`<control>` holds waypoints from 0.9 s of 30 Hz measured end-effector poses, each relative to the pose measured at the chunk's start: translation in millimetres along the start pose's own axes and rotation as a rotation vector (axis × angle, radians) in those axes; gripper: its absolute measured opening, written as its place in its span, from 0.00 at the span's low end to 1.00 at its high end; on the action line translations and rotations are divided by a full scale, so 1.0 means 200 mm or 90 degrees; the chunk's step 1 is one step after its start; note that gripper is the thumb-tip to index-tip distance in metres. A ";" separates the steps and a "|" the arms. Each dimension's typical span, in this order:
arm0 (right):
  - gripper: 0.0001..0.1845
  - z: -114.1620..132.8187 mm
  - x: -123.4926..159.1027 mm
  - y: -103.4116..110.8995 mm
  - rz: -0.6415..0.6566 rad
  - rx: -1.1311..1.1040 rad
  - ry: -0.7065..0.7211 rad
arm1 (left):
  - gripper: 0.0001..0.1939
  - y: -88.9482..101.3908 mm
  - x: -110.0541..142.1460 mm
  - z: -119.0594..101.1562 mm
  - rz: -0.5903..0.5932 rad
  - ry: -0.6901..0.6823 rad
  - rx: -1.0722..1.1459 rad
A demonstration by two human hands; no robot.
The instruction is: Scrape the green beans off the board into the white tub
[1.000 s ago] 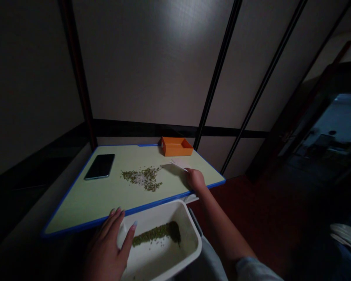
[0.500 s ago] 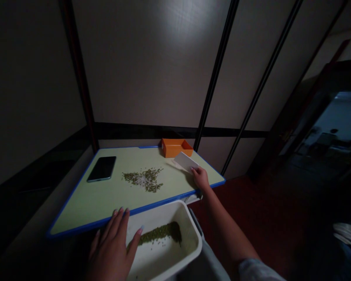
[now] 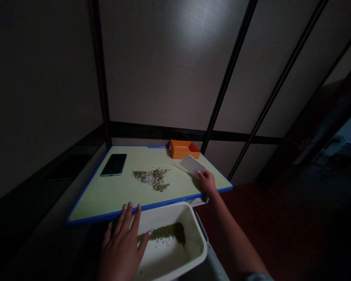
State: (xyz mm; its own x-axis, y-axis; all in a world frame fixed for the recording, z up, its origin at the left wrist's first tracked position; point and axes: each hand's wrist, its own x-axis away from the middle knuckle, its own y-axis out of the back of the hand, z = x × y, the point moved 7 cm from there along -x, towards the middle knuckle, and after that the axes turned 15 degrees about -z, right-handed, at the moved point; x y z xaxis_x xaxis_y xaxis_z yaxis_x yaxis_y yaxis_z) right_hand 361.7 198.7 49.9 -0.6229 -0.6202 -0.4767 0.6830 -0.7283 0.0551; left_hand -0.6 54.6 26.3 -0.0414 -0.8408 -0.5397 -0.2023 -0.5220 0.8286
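Observation:
My right hand [image 3: 207, 182] pinches a stiff white card [image 3: 192, 165] at its near corner, tilted over the right part of the tabletop. Left of the card lies a scattered patch of small green grains [image 3: 158, 180] with a whitish spot in its middle. My left hand [image 3: 124, 238] is open, fingers spread, over the left side of a white plastic tub [image 3: 193, 249]. Whether it grips the rim I cannot tell. More green grains [image 3: 163, 232] are banked along the tub's far inner wall, with a few loose on its floor.
The pale green tabletop [image 3: 105, 199] has a blue edge. A phone [image 3: 114, 164] lies at its left, and an open orange box [image 3: 183, 150] stands at its back right. Behind rises a panelled wall [image 3: 163, 78]. Dark red floor [image 3: 245, 207] shows at the right.
My view has turned slightly left, so the whole scene sits further right. Both hands keep nearly the same places, and the card remains in my right hand.

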 end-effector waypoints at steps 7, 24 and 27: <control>0.25 -0.04 -0.02 0.00 -0.010 -0.071 -0.014 | 0.35 0.00 -0.01 0.01 0.030 0.010 -0.008; 0.42 0.05 0.14 -0.10 0.190 -0.153 -0.149 | 0.34 0.02 -0.02 0.00 0.003 0.008 0.000; 0.42 0.06 0.15 -0.12 0.195 -0.149 -0.158 | 0.34 0.02 -0.02 0.00 0.004 0.011 0.002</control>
State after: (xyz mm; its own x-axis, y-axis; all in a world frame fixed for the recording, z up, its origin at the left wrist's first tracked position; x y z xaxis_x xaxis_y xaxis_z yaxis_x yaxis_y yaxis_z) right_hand 321.7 193.4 44.8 -0.4314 -0.8689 -0.2428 0.9002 -0.4324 -0.0523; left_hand -0.9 55.9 31.6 -0.0253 -0.8465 -0.5318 -0.2047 -0.5163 0.8316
